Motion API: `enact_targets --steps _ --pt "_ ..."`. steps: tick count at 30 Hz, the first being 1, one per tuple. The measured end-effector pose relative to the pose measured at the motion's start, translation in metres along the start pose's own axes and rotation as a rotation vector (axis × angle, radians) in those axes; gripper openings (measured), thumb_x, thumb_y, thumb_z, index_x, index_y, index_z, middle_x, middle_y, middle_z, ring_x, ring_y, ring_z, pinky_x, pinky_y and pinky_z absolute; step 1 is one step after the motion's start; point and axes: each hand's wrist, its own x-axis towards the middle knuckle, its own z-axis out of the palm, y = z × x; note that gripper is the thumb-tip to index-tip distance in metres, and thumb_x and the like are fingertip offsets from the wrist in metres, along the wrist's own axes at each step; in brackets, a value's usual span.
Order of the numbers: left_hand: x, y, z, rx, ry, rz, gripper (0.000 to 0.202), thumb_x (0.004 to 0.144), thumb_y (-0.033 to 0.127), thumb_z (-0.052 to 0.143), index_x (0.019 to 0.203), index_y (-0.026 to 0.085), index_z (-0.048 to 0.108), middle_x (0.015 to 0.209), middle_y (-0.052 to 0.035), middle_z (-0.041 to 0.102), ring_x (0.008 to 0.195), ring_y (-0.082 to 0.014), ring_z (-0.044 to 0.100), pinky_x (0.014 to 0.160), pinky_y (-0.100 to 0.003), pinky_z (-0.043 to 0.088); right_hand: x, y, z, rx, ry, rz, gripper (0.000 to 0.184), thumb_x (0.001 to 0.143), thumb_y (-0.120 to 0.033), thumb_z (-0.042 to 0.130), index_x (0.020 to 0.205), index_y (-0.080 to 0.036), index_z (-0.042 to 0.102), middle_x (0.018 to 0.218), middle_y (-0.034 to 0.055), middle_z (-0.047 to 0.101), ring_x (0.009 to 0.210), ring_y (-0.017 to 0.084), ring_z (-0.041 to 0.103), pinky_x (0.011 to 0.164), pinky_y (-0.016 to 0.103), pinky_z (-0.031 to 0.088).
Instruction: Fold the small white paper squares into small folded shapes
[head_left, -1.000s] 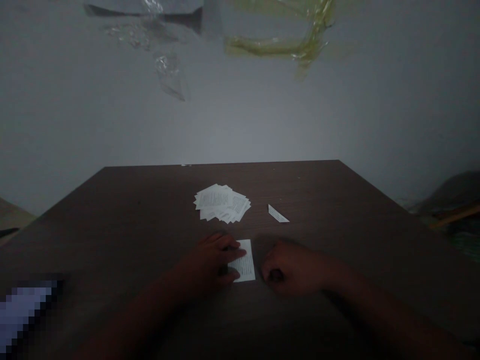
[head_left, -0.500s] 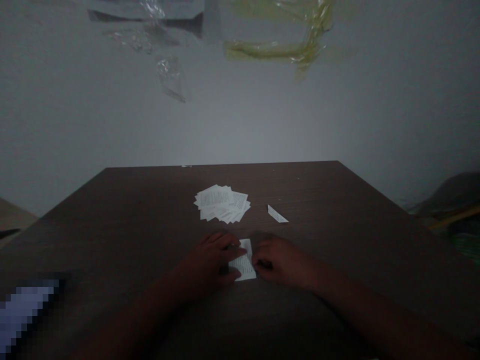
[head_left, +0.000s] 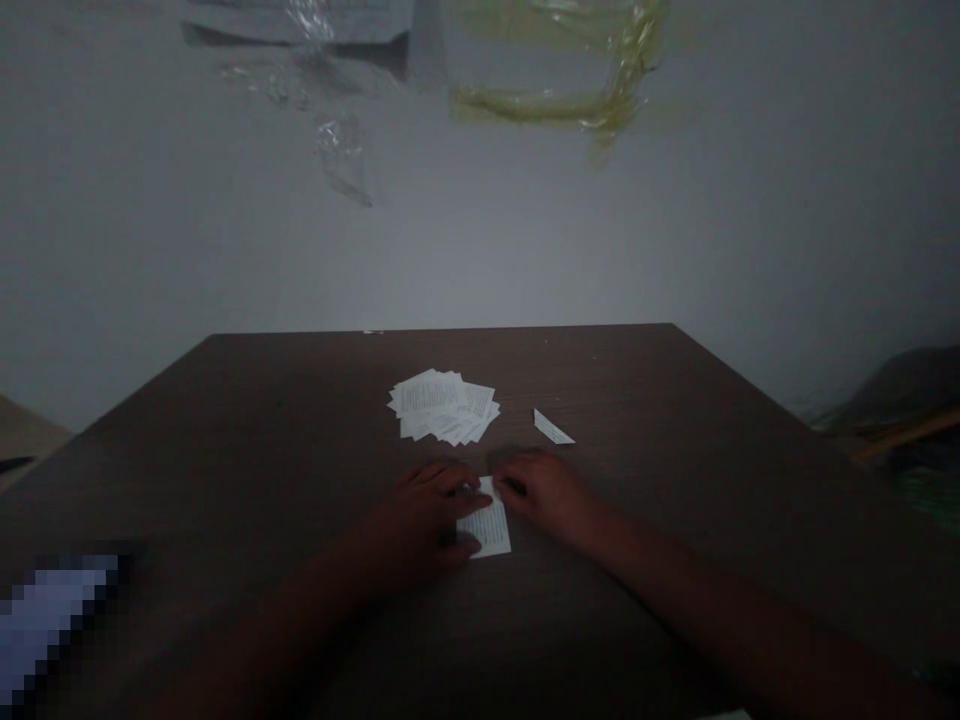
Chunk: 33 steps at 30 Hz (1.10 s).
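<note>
A small square of printed paper [head_left: 491,525] lies flat on the table in front of me. My left hand [head_left: 435,510] rests over its left side, fingers spread and the thumb near the lower part of the sheet. At the upper right corner of the same paper is my right hand [head_left: 544,490], its thumb and forefinger pinched together there. Beyond my hands lies an overlapping pile of similar printed paper squares [head_left: 446,405]. To the right of that pile sits a narrow folded strip of printed paper [head_left: 553,427].
The dark brown wooden table [head_left: 262,420] reaches back to a pale wall [head_left: 480,230] with tape and plastic stuck on it. A blurred-out screen-like object [head_left: 56,620] lies at the lower left. Dark items [head_left: 907,420] stand beyond the right edge.
My right hand has moved up along the paper's right edge to its upper right corner. The left hand stays in place on the paper.
</note>
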Motion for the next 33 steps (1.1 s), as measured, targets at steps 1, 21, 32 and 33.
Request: enact_targets --steps 1,21,32,33 --pt "0.000 -0.002 0.001 0.000 0.009 0.008 0.058 0.108 0.020 0.092 0.165 0.030 0.087 0.174 -0.0112 0.082 0.164 -0.0430 0.075 0.144 -0.064 0.057 0.000 -0.001 -0.002 0.006 -0.003 0.009 0.020 0.115 -0.015 0.077 0.106 -0.023 0.094 0.105 0.0083 0.093 0.094 0.025 0.081 0.089 0.036 0.054" --pt "-0.002 -0.003 0.003 -0.001 0.017 0.017 0.060 0.107 0.023 0.091 0.166 0.034 0.086 0.176 -0.0091 0.082 0.164 -0.0400 0.074 0.143 -0.063 0.056 -0.034 -0.024 -0.026 0.007 -0.153 -0.042 0.021 0.093 -0.023 0.098 0.109 -0.022 0.084 0.116 0.0101 0.087 0.110 0.031 0.078 0.099 0.042 0.056" --pt "-0.002 -0.001 0.003 0.010 0.001 0.023 0.059 0.108 0.022 0.095 0.166 0.030 0.087 0.175 -0.0134 0.082 0.164 -0.0436 0.076 0.144 -0.069 0.054 -0.025 -0.022 -0.029 0.087 -0.097 0.087 0.029 0.093 -0.013 0.097 0.092 -0.024 0.070 0.095 0.0002 0.073 0.089 0.021 0.065 0.081 0.034 0.040" --pt "-0.001 -0.002 0.004 0.009 0.000 0.030 0.059 0.108 0.023 0.095 0.166 0.030 0.087 0.173 -0.0136 0.083 0.163 -0.0440 0.076 0.144 -0.070 0.055 -0.023 -0.019 -0.028 0.089 -0.083 0.092 0.030 0.093 -0.013 0.097 0.091 -0.024 0.069 0.093 -0.0009 0.071 0.087 0.020 0.063 0.080 0.034 0.038"
